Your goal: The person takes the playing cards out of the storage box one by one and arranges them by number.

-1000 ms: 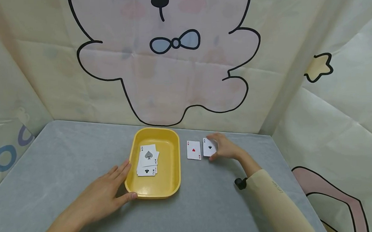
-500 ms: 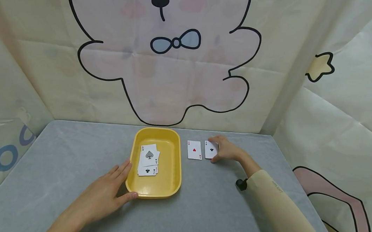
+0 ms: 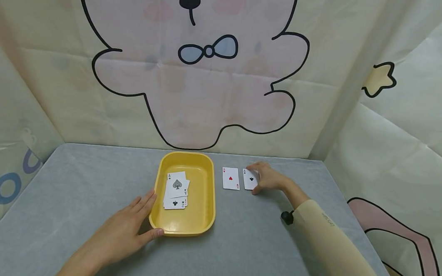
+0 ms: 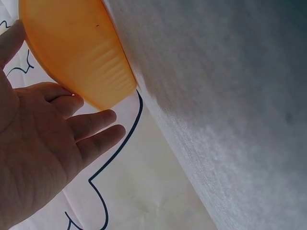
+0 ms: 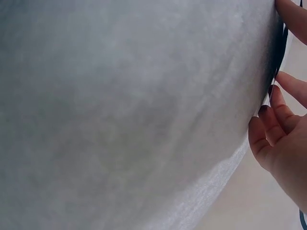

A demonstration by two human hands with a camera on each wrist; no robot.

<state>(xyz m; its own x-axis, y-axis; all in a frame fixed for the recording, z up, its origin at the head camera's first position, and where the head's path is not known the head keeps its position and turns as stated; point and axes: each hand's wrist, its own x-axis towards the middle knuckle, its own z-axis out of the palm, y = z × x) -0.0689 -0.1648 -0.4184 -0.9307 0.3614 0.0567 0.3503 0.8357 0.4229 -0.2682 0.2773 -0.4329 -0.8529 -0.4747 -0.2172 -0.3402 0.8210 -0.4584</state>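
Observation:
In the head view, my right hand holds an ace of clubs by its edges, thumb at the near side and fingers at the far side; the hand covers its right part. The right wrist view shows this card edge-on as a thin dark strip along the fingertips. An ace of hearts lies face up just left of it. My left hand rests against a yellow tray, extended fingers along its left rim and thumb at the near-left corner. Left wrist view: loosely extended fingers beside the tray's wall.
Inside the tray lies a small overlapping pile of cards, with an ace of spades on top and a two of clubs below. A grey cloth covers the table. A cartoon-printed curtain stands behind the table's far edge.
The ace of clubs and my right hand have shifted slightly right, widening the gap to the ace of hearts. My left hand and the tray have stayed put.

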